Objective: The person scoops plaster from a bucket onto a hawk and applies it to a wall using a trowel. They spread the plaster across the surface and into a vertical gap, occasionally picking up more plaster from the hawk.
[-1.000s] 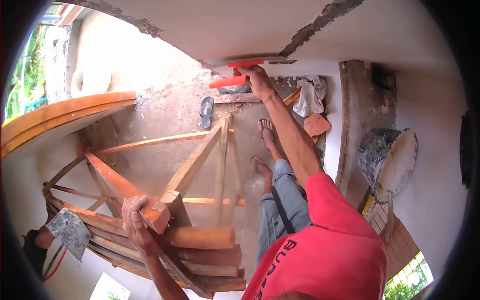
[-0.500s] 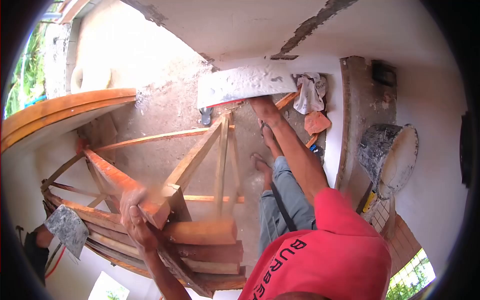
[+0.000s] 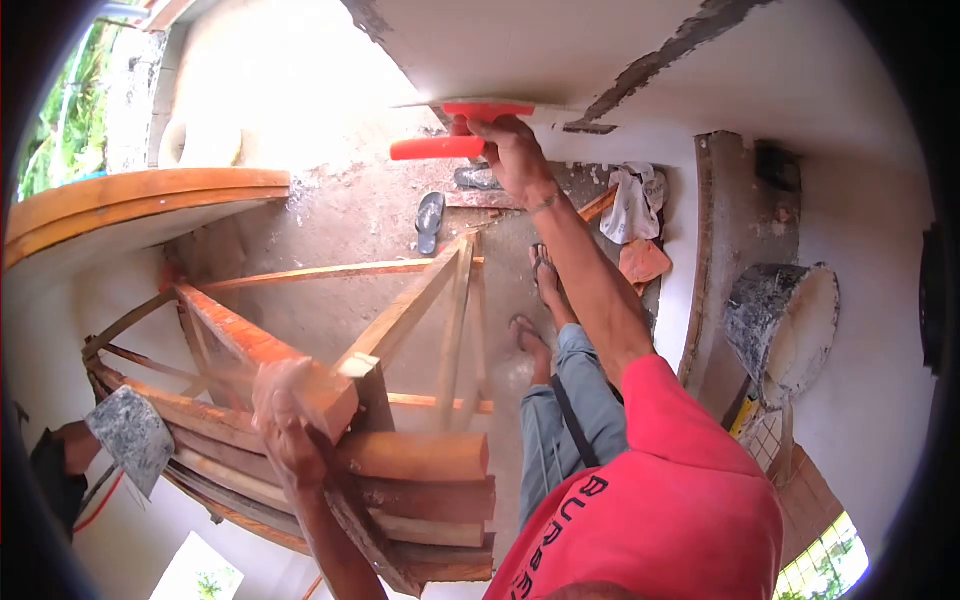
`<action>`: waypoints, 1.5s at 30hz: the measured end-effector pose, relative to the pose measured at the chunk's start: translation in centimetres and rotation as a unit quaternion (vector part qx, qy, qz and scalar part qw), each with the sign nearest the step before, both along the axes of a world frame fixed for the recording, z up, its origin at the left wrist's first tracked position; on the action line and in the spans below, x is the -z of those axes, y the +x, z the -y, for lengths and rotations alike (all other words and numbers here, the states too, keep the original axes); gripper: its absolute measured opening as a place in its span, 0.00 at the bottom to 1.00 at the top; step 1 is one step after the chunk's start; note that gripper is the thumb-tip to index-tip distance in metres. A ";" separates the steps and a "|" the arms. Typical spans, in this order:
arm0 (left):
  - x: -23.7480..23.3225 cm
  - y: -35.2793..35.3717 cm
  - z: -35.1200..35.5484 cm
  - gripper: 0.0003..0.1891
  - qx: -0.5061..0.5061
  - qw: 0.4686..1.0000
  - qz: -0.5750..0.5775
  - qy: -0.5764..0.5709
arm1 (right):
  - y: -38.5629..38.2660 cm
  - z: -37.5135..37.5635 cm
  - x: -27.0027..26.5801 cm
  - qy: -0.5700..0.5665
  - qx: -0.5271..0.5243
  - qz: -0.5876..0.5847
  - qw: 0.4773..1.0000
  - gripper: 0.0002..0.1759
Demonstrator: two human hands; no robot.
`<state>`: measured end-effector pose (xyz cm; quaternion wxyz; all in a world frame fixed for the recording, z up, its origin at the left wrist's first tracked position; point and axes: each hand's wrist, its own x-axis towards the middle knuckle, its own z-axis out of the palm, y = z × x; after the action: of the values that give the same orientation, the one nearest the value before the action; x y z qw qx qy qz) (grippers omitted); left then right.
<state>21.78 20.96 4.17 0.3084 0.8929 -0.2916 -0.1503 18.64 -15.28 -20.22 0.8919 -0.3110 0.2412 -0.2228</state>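
My right hand [image 3: 512,152] is shut on the red handle of a plastering trowel [image 3: 462,128], whose blade lies flat against the white plastered surface [image 3: 520,45] above it. A grey unplastered crack [image 3: 668,55] runs to the right of the trowel. My left hand [image 3: 285,412] grips the end of a slanted wooden beam [image 3: 255,350] of the timber scaffold. My legs and sandalled feet [image 3: 540,300] stand on the scaffold below.
A mortar-caked bucket [image 3: 782,330] hangs at the right. Stacked planks [image 3: 420,480] lie under my left hand. A second trowel [image 3: 128,438] is held by another person at the lower left. A sandal [image 3: 430,218], rags [image 3: 632,205] and dirt floor lie below.
The trowel, which half a second ago was turned away with its plaster-covered face showing, is pressed flat on the surface again. The view has shifted slightly; my left hand keeps its grip on the beam.
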 end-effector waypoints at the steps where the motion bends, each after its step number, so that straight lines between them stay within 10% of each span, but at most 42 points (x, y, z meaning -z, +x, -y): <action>1: -0.1 0.1 0.0 0.26 0.039 0.999 0.023 -0.020 | 0.2 0.3 -3.3 -0.021 -0.001 -0.013 1.000 0.15; 7: -0.3 -0.2 -0.4 0.26 0.036 0.998 0.029 -0.037 | -2.5 0.1 -19.5 -0.177 -0.003 0.145 0.973 0.15; 11: 0.0 -0.3 -0.2 0.26 0.050 0.998 0.044 -0.020 | -8.8 -0.6 -8.9 -0.528 -0.043 -0.218 0.820 0.18; 18: 1.2 -0.5 0.2 0.28 -0.035 0.998 -0.013 -0.048 | -11.1 2.2 8.7 -0.441 -0.079 -0.232 0.863 0.19; 21: 1.4 -0.5 0.0 0.31 -0.038 0.999 -0.003 -0.021 | -8.3 3.8 13.9 -0.038 0.008 -0.108 0.993 0.14; 24: 1.6 -0.7 0.0 0.32 -0.053 0.998 -0.007 -0.033 | -7.7 4.7 13.5 -0.037 -0.015 -0.075 0.996 0.13; 39: 0.3 -0.5 -0.8 0.30 0.014 0.999 -0.001 -0.030 | -6.1 4.7 -25.5 -0.296 0.006 0.047 0.954 0.12; 45: 1.0 -0.8 -0.5 0.31 0.009 0.999 0.027 -0.045 | -13.6 -0.7 -14.3 -0.641 0.044 -0.183 0.744 0.15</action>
<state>21.02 21.50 3.17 0.3393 0.8791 -0.3142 -0.1156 5.00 -14.63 -5.90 0.4101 -0.8335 0.2135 -0.3025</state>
